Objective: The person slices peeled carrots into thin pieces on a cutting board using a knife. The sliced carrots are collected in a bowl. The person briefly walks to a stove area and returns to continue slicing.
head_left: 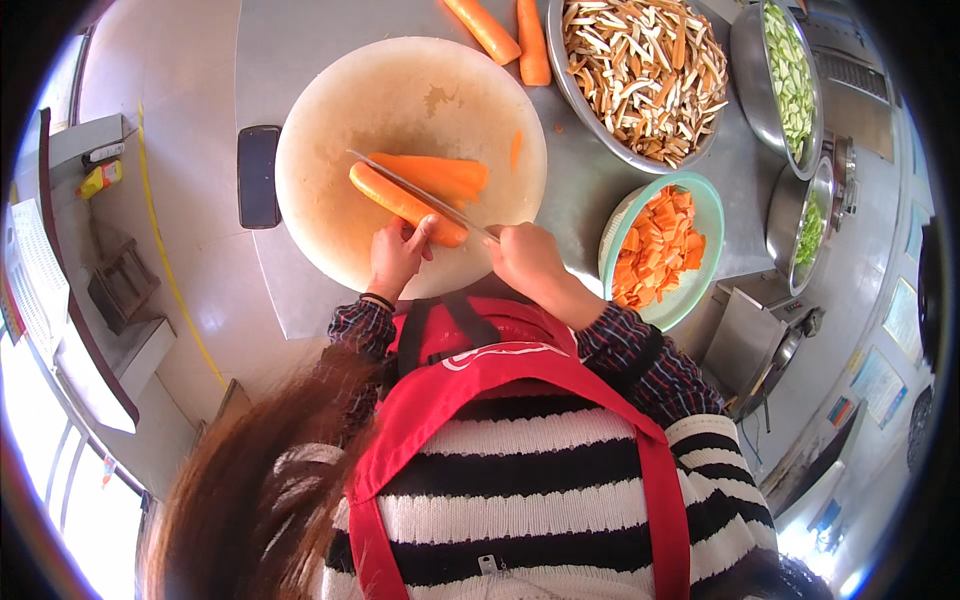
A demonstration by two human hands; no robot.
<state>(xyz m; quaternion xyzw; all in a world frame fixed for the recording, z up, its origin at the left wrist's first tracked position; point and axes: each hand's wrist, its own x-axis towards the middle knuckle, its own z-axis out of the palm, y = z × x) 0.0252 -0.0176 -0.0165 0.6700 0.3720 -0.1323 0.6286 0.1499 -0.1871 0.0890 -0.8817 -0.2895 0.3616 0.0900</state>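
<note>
My right hand (pixel 528 262) is wrapped around the handle of a kitchen knife (pixel 428 197). Its blade runs diagonally to the upper left, along the far side of a peeled carrot (pixel 392 199). At the carrot's near end, my left hand (pixel 398 256) grips it with thumb and fingers. Just beyond the blade lie cut carrot pieces (pixel 445 174), partly overlapping. All this is on a round, stained cutting board (pixel 340 100). A thin carrot slice (pixel 516 150) lies near the board's right edge. Whether the blade touches the carrot is hard to tell.
Two whole carrots (pixel 490 30) lie past the board. A large metal bowl (pixel 560 60) of brown-and-white strips and a green basket (pixel 712 225) of carrot pieces stand to the right. Farther right are metal bowls (pixel 748 60) of green vegetables. A phone (pixel 259 177) lies left of the board.
</note>
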